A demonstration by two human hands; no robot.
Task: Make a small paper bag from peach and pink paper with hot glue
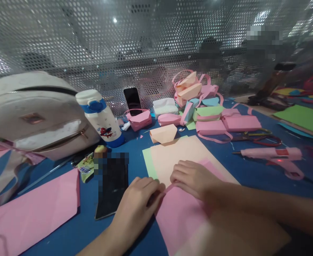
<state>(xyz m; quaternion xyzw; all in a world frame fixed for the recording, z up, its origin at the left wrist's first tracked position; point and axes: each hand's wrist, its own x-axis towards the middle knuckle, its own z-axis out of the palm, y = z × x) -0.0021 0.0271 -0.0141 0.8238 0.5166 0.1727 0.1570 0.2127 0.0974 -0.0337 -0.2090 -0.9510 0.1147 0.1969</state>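
A sheet of pink paper (178, 213) lies in front of me, with a narrow strip folded along its far edge. At the left end of that fold, my left hand (143, 195) is closed, its thumb and fingers pinching the paper. My right hand (191, 177) is closed on the same fold farther right, fingers curled over the edge. Under the pink sheet are peach paper (183, 147) and a green sheet (148, 161). Just beyond this stack sits a small folded peach paper bag (163, 134).
Folded paper bags (210, 126) stand at the back. On the right are a pink glue gun (274, 153), scissors (263, 138) and green paper (303, 119). Leftward are a dark tablet (113, 185), a bottle (103, 121), a backpack (47, 103) and large pink paper (39, 213). A phone (132, 99) leans behind.
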